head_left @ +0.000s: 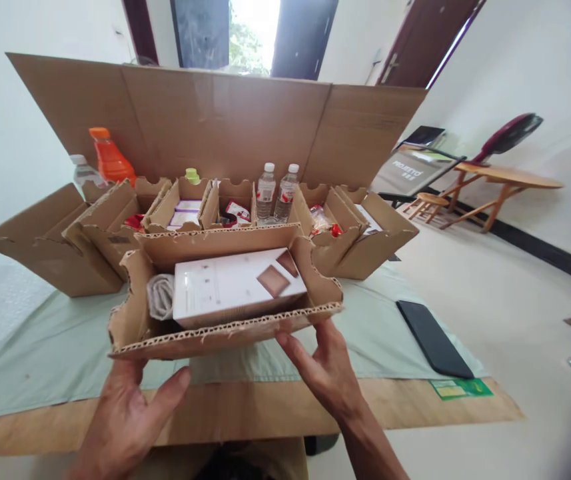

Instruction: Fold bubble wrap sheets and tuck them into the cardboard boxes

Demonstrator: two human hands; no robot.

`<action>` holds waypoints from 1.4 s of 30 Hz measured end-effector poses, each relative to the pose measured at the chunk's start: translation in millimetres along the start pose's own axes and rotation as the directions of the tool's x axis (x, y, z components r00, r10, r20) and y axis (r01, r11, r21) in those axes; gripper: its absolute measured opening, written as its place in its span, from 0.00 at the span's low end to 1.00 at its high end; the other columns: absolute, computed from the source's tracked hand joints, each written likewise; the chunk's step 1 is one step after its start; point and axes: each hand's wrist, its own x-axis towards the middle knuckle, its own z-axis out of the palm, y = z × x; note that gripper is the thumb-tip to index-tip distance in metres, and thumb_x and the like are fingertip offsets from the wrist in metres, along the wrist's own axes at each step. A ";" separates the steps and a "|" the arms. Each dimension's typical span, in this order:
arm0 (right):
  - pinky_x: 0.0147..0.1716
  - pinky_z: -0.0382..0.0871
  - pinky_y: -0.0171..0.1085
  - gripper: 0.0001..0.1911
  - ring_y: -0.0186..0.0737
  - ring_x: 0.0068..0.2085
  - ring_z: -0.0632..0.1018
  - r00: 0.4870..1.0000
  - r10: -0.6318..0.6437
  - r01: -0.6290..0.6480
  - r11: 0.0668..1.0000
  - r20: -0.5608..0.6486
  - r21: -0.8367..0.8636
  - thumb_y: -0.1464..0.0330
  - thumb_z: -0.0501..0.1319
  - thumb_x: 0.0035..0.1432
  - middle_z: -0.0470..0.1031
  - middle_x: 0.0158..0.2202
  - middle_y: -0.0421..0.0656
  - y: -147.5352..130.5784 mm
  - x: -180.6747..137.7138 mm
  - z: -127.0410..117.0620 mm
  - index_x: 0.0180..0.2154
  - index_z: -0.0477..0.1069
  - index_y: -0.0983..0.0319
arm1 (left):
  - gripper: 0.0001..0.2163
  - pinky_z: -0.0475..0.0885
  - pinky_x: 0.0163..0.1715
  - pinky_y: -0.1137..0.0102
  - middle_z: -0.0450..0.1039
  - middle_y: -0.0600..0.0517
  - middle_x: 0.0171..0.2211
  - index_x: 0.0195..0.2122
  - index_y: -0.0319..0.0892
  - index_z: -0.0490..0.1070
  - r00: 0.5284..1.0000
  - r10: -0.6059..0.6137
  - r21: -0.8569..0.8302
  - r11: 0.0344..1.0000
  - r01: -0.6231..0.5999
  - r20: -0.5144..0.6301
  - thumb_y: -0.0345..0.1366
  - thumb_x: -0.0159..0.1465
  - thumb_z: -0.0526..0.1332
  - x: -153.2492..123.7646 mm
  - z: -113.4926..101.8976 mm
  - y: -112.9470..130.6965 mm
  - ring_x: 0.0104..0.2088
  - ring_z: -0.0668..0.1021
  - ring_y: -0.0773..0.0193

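Left hand: the left hand (125, 413) sits under the near left corner of a shallow brown corrugated cardboard tray (215, 337), fingers spread, thumb stretched toward the middle; it looks to touch the tray's underside, though the contact itself is hidden.
Right hand: the right hand (328, 370) is open with fingers spread, its fingertips against the near wall of the tray toward the right end; it pinches nothing.
Tray: held above the near part of the tabletop (55, 347), which is covered with a pale green cloth; the tray's near wall shows a ragged corrugated edge.
Tray contents: a flat white rectangular box with brown squares printed on it (238, 287) fills most of the tray; a rolled grey-white cloth (161, 297) lies just beside it at the left end.
Far row: a line of open brown cardboard compartments (190, 210) stands behind the tray, in front of a tall folded cardboard sheet (215, 120).
Bottles: two clear plastic water bottles with white caps (275, 193) stand upright in a middle compartment; an orange bottle with an orange cap (110, 160) stands at the far left.
Right of the tabletop: a flat black rectangular phone-like slab (432, 337) lies on the cloth, with a green card (460, 388) near it at the edge.
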 end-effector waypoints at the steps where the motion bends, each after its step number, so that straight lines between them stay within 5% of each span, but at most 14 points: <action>1: 0.51 0.77 0.52 0.24 0.59 0.54 0.80 1.000 -0.001 0.001 1.000 0.009 0.003 0.55 0.65 0.61 0.81 0.53 0.52 1.7 6.1 0.5 0.54 0.74 0.59 | 0.35 0.52 0.72 0.41 0.66 0.41 0.68 0.72 0.46 0.57 1.000 0.018 -0.014 1.000 -0.018 0.012 0.49 0.67 0.66 2.3 1.9 1.4 0.72 0.63 0.39; 7: 0.60 0.71 0.55 0.27 0.59 0.59 0.77 0.994 0.111 -0.108 0.989 -0.022 0.097 0.52 0.69 0.58 0.80 0.54 0.52 62.1 -17.8 -38.6 0.54 0.72 0.57 | 0.43 0.59 0.70 0.43 0.55 0.38 0.74 0.78 0.46 0.39 0.964 0.157 0.014 0.986 -0.164 0.217 0.37 0.68 0.64 -31.6 46.1 3.1 0.74 0.60 0.40; 11: 0.61 0.71 0.51 0.30 0.54 0.62 0.75 0.993 0.114 -0.108 0.969 -0.014 0.223 0.53 0.69 0.61 0.76 0.59 0.50 77.6 -17.5 -37.9 0.60 0.67 0.54 | 0.47 0.61 0.69 0.41 0.46 0.40 0.77 0.78 0.50 0.31 0.942 0.209 0.038 0.973 -0.227 0.262 0.32 0.66 0.63 -50.6 54.3 4.6 0.74 0.58 0.38; 19: 0.64 0.66 0.56 0.38 0.54 0.66 0.71 1.000 -0.002 0.002 0.981 0.002 0.194 0.52 0.67 0.61 0.68 0.67 0.52 82.5 45.3 -14.8 0.68 0.59 0.54 | 0.51 0.74 0.62 0.43 0.44 0.43 0.78 0.77 0.58 0.39 0.961 0.227 -0.054 0.974 -0.221 0.159 0.26 0.59 0.68 -61.5 71.0 1.9 0.74 0.58 0.32; 29: 0.67 0.64 0.52 0.39 0.51 0.68 0.70 1.000 -0.014 0.015 0.960 -0.005 0.279 0.56 0.64 0.61 0.65 0.71 0.52 80.9 91.3 0.8 0.70 0.59 0.59 | 0.52 0.73 0.61 0.39 0.45 0.49 0.78 0.76 0.64 0.41 0.952 0.201 -0.108 0.978 -0.180 0.231 0.37 0.59 0.74 -45.8 92.6 7.5 0.74 0.55 0.31; 35: 0.71 0.59 0.51 0.32 0.48 0.69 0.69 0.998 0.036 -0.023 0.969 -0.048 0.247 0.50 0.58 0.67 0.67 0.70 0.46 79.9 95.4 6.5 0.67 0.66 0.56 | 0.53 0.76 0.59 0.40 0.54 0.50 0.75 0.75 0.69 0.42 0.933 0.194 -0.141 0.978 -0.157 0.305 0.35 0.56 0.74 -52.1 111.6 8.4 0.71 0.63 0.32; 42: 0.71 0.59 0.49 0.37 0.49 0.69 0.69 0.998 0.039 -0.024 0.964 -0.052 0.265 0.43 0.51 0.68 0.69 0.69 0.48 78.9 105.1 2.8 0.66 0.67 0.60 | 0.53 0.73 0.59 0.38 0.26 0.45 0.79 0.76 0.60 0.42 0.917 0.298 -0.201 0.947 -0.250 0.266 0.31 0.56 0.73 -58.7 148.3 7.4 0.70 0.63 0.28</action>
